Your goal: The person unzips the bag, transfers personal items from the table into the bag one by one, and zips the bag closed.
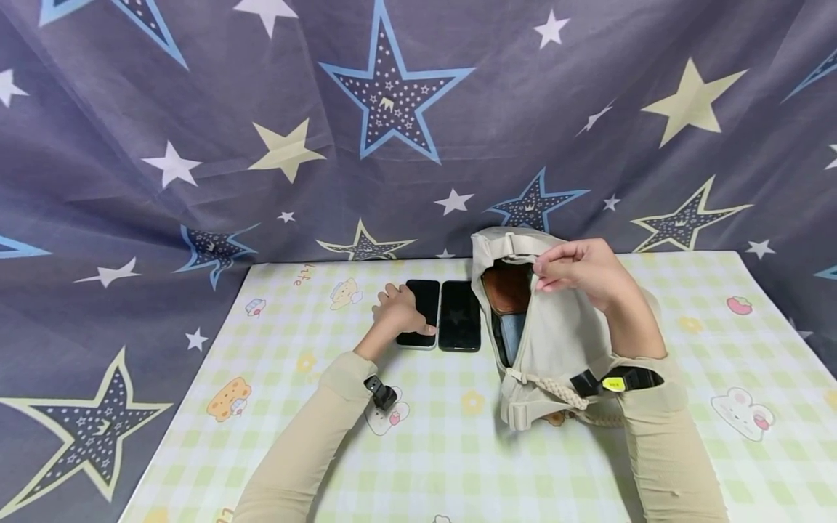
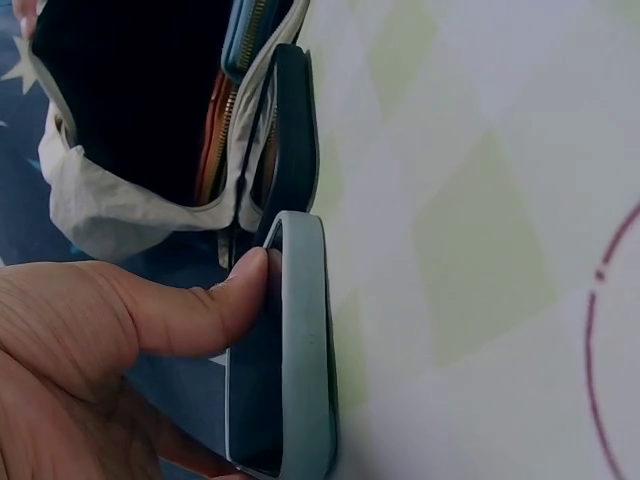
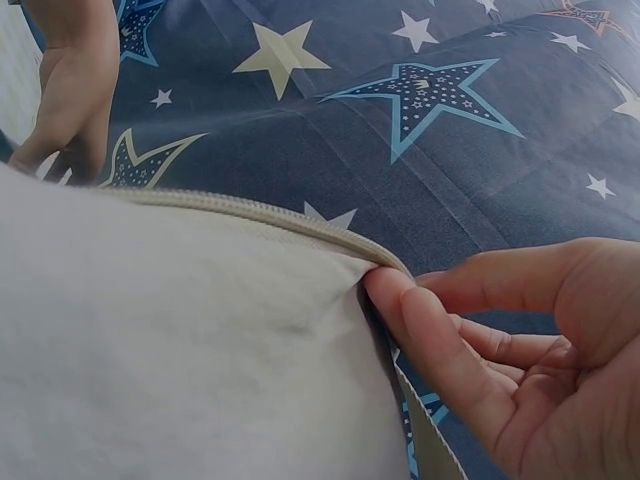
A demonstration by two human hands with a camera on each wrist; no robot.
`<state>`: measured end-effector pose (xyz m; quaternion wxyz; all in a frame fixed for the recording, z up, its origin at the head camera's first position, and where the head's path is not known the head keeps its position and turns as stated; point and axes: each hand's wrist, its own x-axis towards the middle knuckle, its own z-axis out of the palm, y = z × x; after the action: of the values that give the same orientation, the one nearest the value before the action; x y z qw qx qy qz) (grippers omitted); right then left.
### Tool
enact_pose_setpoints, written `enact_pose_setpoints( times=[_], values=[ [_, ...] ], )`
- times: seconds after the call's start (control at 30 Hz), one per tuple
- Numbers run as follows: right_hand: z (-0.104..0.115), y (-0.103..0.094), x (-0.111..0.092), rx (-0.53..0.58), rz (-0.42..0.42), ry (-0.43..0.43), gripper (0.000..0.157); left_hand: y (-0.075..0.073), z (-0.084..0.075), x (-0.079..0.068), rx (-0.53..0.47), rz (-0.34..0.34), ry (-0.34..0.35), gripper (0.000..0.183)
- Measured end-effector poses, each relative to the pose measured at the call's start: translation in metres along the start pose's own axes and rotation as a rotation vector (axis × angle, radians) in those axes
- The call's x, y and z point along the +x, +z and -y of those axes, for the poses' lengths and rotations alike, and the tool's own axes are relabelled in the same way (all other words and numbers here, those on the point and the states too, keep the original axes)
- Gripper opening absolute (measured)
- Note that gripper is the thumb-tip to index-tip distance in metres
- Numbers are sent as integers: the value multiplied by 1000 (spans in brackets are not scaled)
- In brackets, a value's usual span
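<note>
A smartphone in a pale blue-grey case (image 2: 305,350) lies screen up on the table. My left hand (image 1: 399,314) spans it and grips it by its sides, the thumb (image 2: 235,300) on the edge nearest the second phone. That other black smartphone (image 1: 460,317) lies just beside it, closer to the bag. The beige bag (image 1: 562,327) has its zipped mouth open toward the phones, and a brown wallet-like item (image 1: 507,288) and a blue zipped one (image 1: 513,334) show inside. My right hand (image 1: 582,269) pinches the bag's zipper edge (image 3: 330,235) between thumb and fingers, holding it up.
A checked tablecloth (image 1: 418,450) with cartoon prints covers the table. Behind it hangs a dark star-patterned cloth (image 1: 229,145). A braided beige strap (image 1: 556,390) trails from the bag's near side, under the right forearm.
</note>
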<state>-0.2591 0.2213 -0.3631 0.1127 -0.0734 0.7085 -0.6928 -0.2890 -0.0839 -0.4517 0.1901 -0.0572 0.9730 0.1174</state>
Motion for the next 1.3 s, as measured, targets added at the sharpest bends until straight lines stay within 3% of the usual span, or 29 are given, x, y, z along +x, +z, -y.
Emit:
enact_pose_setpoints(
  times=[0.33,0.57,0.77,1.13,1.3],
  values=[
    [0,-1,0,3,6,-12,21,-2,3,6,60,12,27,104],
    [-1,0,0,-12,5,-15,22,-5,4,4,-8,33,57,98],
    [-2,0,0,-12,7,-19,25,-7,1,-1,-68,51,38,92],
    [-4,1,0,-17,14,-23,22,10,-2,-8,-45,-83,41,87],
    [-4,1,0,-12,14,-32,22,13,-5,-9,-31,-112,44,86]
  ],
)
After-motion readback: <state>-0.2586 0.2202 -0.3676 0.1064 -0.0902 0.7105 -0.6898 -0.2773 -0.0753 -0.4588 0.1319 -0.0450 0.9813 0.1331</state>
